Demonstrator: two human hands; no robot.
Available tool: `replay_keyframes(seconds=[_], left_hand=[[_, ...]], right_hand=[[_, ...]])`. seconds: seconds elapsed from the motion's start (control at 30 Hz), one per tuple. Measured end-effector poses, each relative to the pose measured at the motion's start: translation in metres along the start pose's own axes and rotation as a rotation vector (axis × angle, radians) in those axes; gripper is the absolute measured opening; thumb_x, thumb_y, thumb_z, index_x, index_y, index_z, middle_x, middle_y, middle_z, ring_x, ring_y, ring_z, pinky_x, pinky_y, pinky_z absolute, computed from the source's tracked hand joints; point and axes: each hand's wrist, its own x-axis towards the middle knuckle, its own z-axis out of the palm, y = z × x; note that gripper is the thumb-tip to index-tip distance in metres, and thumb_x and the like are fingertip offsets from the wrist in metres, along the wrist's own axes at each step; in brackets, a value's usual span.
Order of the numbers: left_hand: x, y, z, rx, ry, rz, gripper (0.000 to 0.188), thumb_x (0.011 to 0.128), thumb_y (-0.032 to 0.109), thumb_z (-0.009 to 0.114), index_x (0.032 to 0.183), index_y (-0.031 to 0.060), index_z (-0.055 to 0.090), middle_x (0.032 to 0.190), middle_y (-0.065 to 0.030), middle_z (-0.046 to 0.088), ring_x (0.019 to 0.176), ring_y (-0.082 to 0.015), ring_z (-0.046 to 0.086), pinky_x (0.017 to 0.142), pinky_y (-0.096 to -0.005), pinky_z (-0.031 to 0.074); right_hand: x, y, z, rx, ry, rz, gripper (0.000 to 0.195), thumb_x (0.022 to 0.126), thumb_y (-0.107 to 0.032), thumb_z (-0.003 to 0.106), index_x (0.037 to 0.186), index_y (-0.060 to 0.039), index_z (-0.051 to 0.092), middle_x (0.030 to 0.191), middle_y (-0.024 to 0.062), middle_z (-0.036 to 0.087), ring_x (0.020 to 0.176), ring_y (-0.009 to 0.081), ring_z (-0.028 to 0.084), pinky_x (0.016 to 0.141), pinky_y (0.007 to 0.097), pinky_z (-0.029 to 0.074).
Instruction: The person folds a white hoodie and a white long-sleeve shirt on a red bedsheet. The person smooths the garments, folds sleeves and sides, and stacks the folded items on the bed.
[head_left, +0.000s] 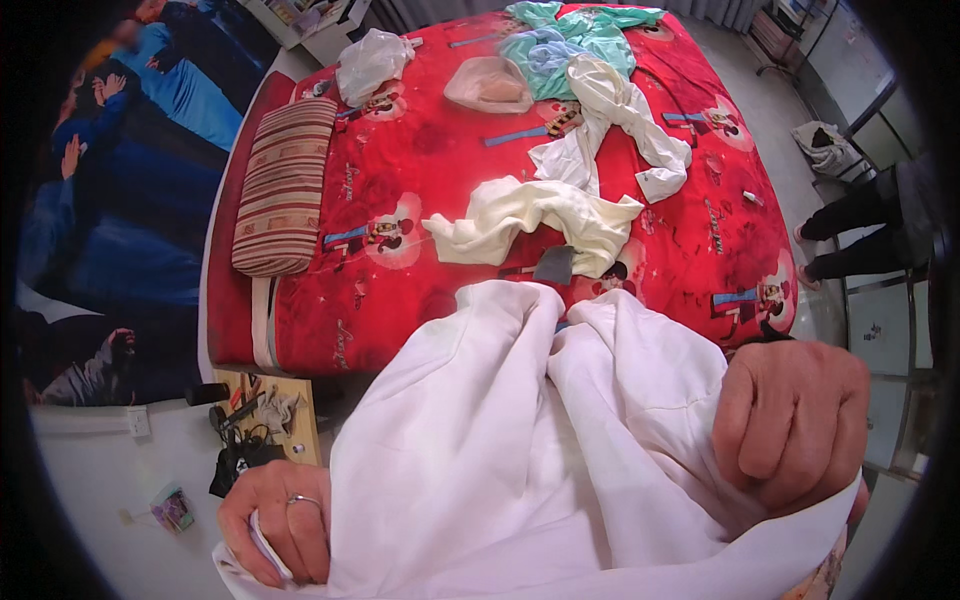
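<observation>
A white cloth garment spans the space between my two hands, its far part hanging in folds towards the bed. My left hand, with a ring on one finger, grips the garment's edge at the lower left. On the right, my right hand is closed around the other side of the cloth. Just beyond it, a cream garment lies crumpled on the red patterned bedspread, with a small dark grey piece by its near edge. Farther back lies a white long-sleeved garment.
A striped pillow lies along the bed's left side. Plastic bags, a pinkish bowl-like item and green clothes are farther back. A small wooden table holds odds and ends. A person's legs show at right.
</observation>
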Motion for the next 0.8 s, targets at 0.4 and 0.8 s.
replay_keyframes(seconds=[0.4,0.8], left_hand=[[-0.003,0.012,-0.003,0.042,0.081,0.032,0.026,0.089,0.029,0.045,0.09,0.0059,0.055,0.099,-0.0172,0.058,0.068,-0.0248,0.059,0.066,-0.0297,0.049],[-0.052,-0.04,-0.087,-0.197,1.137,-0.186,0.043,0.092,0.03,0.037,0.126,0.0036,0.038,0.126,-0.0128,0.044,0.117,-0.0268,0.041,0.101,-0.0455,0.026]], right_hand=[[0.008,0.005,-0.005,-0.031,-0.026,0.009,0.034,0.082,-0.021,0.055,0.055,-0.0015,0.054,0.058,0.0108,0.054,0.045,0.0168,0.048,0.053,0.0255,0.047],[-0.091,0.097,-0.091,-0.005,1.14,0.736,0.028,0.09,-0.024,0.046,0.091,0.0016,0.059,0.077,0.0027,0.061,0.062,0.007,0.057,0.054,0.0202,0.046]])
